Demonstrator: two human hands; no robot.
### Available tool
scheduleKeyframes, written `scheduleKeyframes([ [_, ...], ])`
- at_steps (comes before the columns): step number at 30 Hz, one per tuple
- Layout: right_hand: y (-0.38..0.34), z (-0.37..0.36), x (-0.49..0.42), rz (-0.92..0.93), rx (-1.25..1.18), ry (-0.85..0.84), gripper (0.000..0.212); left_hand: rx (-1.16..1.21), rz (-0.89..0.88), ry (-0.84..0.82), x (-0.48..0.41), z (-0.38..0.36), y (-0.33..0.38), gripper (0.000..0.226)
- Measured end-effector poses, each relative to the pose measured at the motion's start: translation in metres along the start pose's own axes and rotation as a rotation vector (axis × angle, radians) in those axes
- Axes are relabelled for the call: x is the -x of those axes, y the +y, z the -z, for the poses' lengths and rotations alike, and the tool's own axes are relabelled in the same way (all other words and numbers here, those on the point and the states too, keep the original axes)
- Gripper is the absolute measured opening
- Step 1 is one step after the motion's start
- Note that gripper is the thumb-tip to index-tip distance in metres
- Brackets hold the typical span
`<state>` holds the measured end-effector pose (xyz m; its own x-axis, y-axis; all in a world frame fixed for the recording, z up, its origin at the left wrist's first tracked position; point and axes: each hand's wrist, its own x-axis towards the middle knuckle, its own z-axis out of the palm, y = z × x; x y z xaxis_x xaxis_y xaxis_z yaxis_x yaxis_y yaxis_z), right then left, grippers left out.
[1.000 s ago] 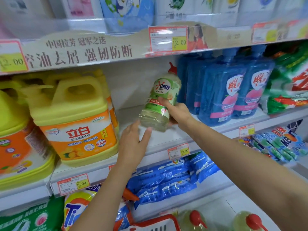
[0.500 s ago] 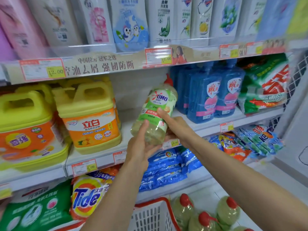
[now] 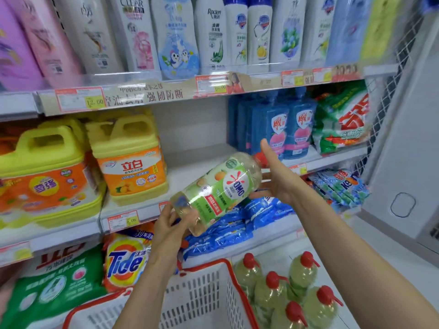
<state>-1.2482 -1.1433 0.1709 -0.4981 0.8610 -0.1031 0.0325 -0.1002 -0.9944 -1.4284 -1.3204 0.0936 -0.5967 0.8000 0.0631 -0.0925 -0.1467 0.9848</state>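
A clear OMO bottle [image 3: 218, 191] with a green label and a red cap lies tilted in the air in front of the middle shelf, cap up and to the right. My left hand [image 3: 171, 229] grips its base from below, fingers curled round it. At the neck end, my right hand [image 3: 275, 176] holds the bottle from behind, thumb raised and fingers under the shoulder. A white shopping basket [image 3: 204, 300] with a red rim hangs just below the bottle.
Yellow detergent jugs [image 3: 129, 160] stand left on the middle shelf [image 3: 190, 176], blue pouches [image 3: 285, 129] right. Shampoo bottles [image 3: 211, 32] fill the top shelf. Tide bags [image 3: 126, 260] and blue packs [image 3: 228, 229] lie lower. Several red-capped bottles [image 3: 285, 288] stand on the floor.
The bottle has come off the shelf, moved toward me and tipped from upright to nearly lying. My left hand has closed round its base. The basket has come into view below.
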Motion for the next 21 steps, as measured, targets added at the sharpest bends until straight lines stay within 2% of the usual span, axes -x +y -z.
scheduleKeyframes([
  [2, 0.009, -0.004, 0.011, 0.034, -0.013, 0.004, 0.076, -0.022, -0.013, -0.053, 0.006, 0.003, -0.001, 0.058],
  [5, 0.024, -0.016, 0.022, 0.091, -0.113, 0.153, 0.067, -0.057, -0.067, -0.144, 0.015, 0.003, -0.001, 0.07],
  [8, 0.035, -0.025, 0.028, 0.117, -0.208, 0.281, 0.077, -0.159, -0.131, -0.185, 0.019, 0.001, -0.003, 0.073],
  [10, 0.038, -0.024, 0.031, 0.161, -0.269, 0.318, 0.081, -0.145, -0.128, -0.191, 0.019, -0.001, -0.002, 0.071],
  [12, 0.039, -0.021, 0.034, 0.218, -0.291, 0.337, 0.078, 0.005, -0.044, -0.215, 0.02, -0.005, 0.002, 0.062],
  [13, 0.039, -0.019, 0.035, 0.237, -0.294, 0.344, 0.076, 0.139, 0.057, -0.234, 0.021, -0.008, 0.004, 0.061],
  [15, 0.04, -0.017, 0.036, 0.254, -0.324, 0.345, 0.076, 0.386, 0.36, -0.24, 0.023, -0.014, 0.009, 0.074],
  [17, 0.043, -0.016, 0.037, 0.25, -0.357, 0.347, 0.081, 0.459, 0.563, -0.284, 0.025, -0.018, 0.016, 0.083],
  [19, 0.046, -0.018, 0.039, 0.235, -0.402, 0.339, 0.078, 0.517, 0.58, -0.263, 0.024, -0.021, 0.022, 0.082],
  [21, 0.047, -0.022, 0.039, 0.23, -0.477, 0.329, 0.063, 0.55, 0.532, -0.211, 0.024, -0.026, 0.027, 0.077],
])
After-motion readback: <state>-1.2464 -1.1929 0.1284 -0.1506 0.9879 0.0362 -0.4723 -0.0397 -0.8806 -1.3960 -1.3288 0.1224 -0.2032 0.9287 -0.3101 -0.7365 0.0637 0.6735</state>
